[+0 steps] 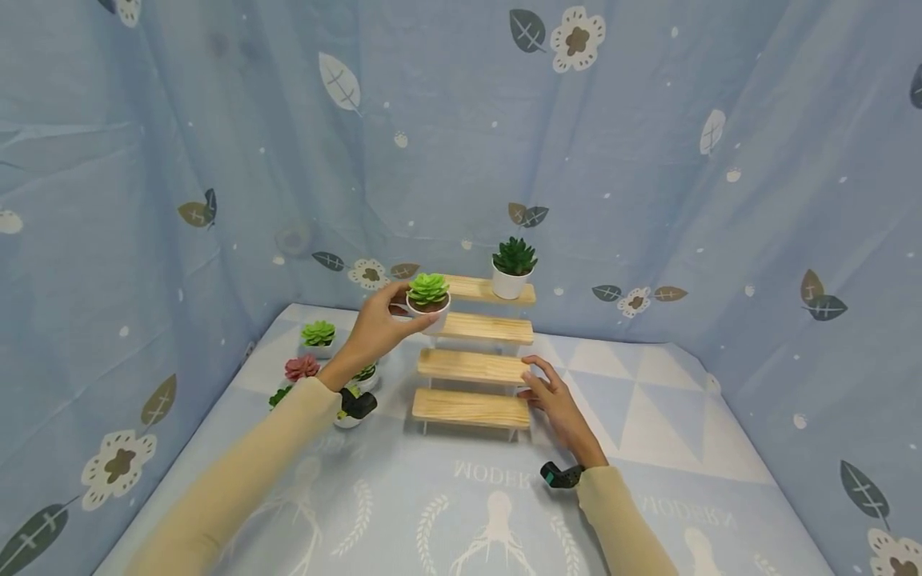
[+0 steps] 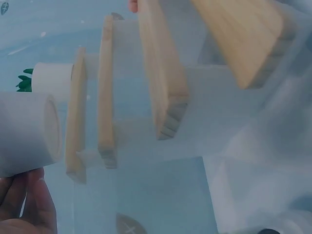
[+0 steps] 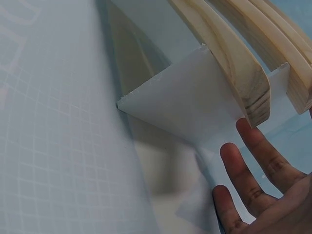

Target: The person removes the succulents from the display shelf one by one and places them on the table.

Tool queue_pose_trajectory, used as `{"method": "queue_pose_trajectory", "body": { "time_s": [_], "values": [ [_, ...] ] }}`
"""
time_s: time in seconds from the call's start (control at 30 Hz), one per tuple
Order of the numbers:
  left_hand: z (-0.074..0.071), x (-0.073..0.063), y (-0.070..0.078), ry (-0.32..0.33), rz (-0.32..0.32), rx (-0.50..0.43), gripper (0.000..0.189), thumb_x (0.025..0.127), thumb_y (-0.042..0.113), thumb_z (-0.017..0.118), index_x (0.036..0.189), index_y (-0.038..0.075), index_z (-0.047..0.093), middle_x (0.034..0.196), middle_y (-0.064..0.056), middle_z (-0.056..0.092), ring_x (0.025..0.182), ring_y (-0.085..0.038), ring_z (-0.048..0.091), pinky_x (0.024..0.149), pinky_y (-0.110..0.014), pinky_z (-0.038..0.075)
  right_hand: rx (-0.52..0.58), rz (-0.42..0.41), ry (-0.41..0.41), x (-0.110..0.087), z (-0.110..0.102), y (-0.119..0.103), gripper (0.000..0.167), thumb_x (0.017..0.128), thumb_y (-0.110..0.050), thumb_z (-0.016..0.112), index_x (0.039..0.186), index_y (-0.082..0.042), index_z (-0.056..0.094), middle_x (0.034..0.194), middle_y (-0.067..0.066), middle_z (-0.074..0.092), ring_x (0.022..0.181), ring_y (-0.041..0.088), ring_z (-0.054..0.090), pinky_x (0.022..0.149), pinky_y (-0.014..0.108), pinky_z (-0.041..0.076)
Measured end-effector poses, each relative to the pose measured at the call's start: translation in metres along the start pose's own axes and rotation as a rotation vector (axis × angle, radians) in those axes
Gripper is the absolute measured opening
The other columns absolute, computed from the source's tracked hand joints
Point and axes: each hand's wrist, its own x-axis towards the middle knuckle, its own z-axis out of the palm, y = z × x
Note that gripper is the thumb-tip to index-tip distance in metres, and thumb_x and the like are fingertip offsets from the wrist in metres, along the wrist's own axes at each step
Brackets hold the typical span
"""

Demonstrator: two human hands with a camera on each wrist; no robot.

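My left hand [image 1: 378, 326] grips a bright green potted succulent [image 1: 428, 290] by its white pot, thumb in front and fingers behind. It is held at the left end of the upper shelves of a stepped wooden stand [image 1: 471, 408]. In the left wrist view the white pot [image 2: 24, 134] is beside the shelf ends. My right hand [image 1: 564, 412] is at the stand's right side, fingers extended; in the right wrist view one fingertip is right at a wooden shelf's end [image 3: 256, 100]. A dark green potted succulent [image 1: 513, 272] stands on the top shelf's right end.
Several more potted succulents stand on the table left of the stand, among them a light green one [image 1: 318, 334] and a red one [image 1: 301, 367], partly behind my left forearm. A patterned cloth [image 1: 648, 400] covers the table. Blue curtains [image 1: 446, 144] enclose the back and sides.
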Motion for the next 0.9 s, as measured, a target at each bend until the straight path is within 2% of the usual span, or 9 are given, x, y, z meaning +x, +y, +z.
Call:
{"method": "queue_pose_trajectory", "body": {
  "time_s": [0.17, 0.27, 0.5, 0.73, 0.9],
  "values": [
    [-0.005, -0.012, -0.004, -0.001, 0.048, 0.023, 0.066, 0.088, 0.039, 0.084, 0.142, 0.011, 0.058, 0.117, -0.007, 0.065, 0.104, -0.023, 0.062, 0.093, -0.048, 0.053, 0.002, 0.0, -0.002, 0.0, 0.0, -0.001, 0.05, 0.103, -0.05, 0.06, 0.148, -0.032, 0.048, 0.136, 0.017, 0.059, 0.112, 0.034, 0.065, 0.104, 0.053, 0.046],
    [-0.009, -0.021, -0.007, -0.004, 0.042, 0.037, 0.067, 0.087, 0.037, 0.085, 0.142, 0.01, 0.058, 0.119, -0.008, 0.065, 0.105, -0.025, 0.064, 0.092, -0.046, 0.055, 0.002, 0.004, -0.005, 0.0, 0.0, 0.0, 0.049, 0.103, -0.05, 0.06, 0.147, -0.033, 0.049, 0.137, 0.016, 0.058, 0.113, 0.034, 0.065, 0.105, 0.053, 0.045],
    [-0.017, -0.042, -0.012, -0.016, -0.022, 0.064, 0.069, 0.086, 0.04, 0.086, 0.141, 0.009, 0.057, 0.118, -0.008, 0.066, 0.103, -0.026, 0.066, 0.09, -0.044, 0.057, 0.012, 0.001, -0.014, 0.002, -0.001, 0.001, 0.051, 0.103, -0.049, 0.059, 0.149, -0.031, 0.047, 0.138, 0.018, 0.057, 0.115, 0.038, 0.064, 0.106, 0.055, 0.045],
    [-0.023, -0.059, -0.018, -0.03, 0.026, 0.053, 0.065, 0.085, 0.031, 0.087, 0.139, 0.007, 0.059, 0.118, -0.008, 0.067, 0.102, -0.024, 0.067, 0.089, -0.054, 0.056, 0.02, 0.002, -0.016, 0.002, -0.002, -0.001, 0.05, 0.103, -0.05, 0.06, 0.148, -0.033, 0.047, 0.139, 0.018, 0.055, 0.117, 0.041, 0.062, 0.107, 0.057, 0.043],
    [-0.025, -0.071, -0.019, -0.046, 0.033, 0.103, 0.068, 0.086, 0.032, 0.087, 0.14, 0.004, 0.057, 0.12, -0.011, 0.066, 0.104, -0.028, 0.067, 0.09, -0.055, 0.056, 0.021, 0.006, -0.012, 0.003, -0.002, 0.001, 0.05, 0.102, -0.05, 0.061, 0.148, -0.033, 0.048, 0.138, 0.018, 0.057, 0.116, 0.04, 0.063, 0.106, 0.056, 0.044]
  ]
}}
